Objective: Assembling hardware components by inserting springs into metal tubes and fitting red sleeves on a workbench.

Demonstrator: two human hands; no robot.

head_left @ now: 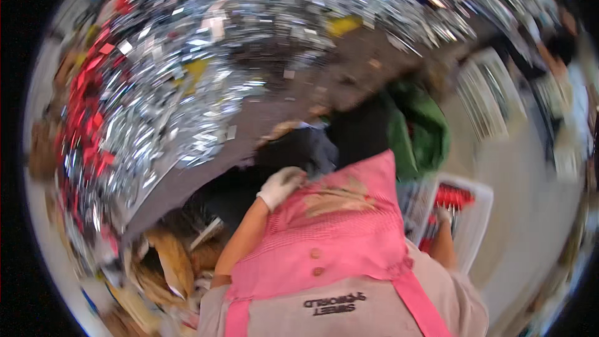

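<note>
Two gloved hands: left hand (282, 186) grip on dark cloth (299, 150), right hand (443, 215) over white crate (477, 212), grip unclear.

Left hand (281, 186), white-gloved and curled, sits near centre; right hand (443, 215) reaches toward four o'clock, arms bare.

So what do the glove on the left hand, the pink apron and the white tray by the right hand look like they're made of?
The glove on the left hand looks like white knit fabric: matte, soft folds. The pink apron seems woven cloth, with a fine check pattern, buttons and creases. The white tray looks like rigid plastic, smooth with a slight sheen and rounded rim. Motion blur leaves all three uncertain. The right hand reaches into the tray.
</note>
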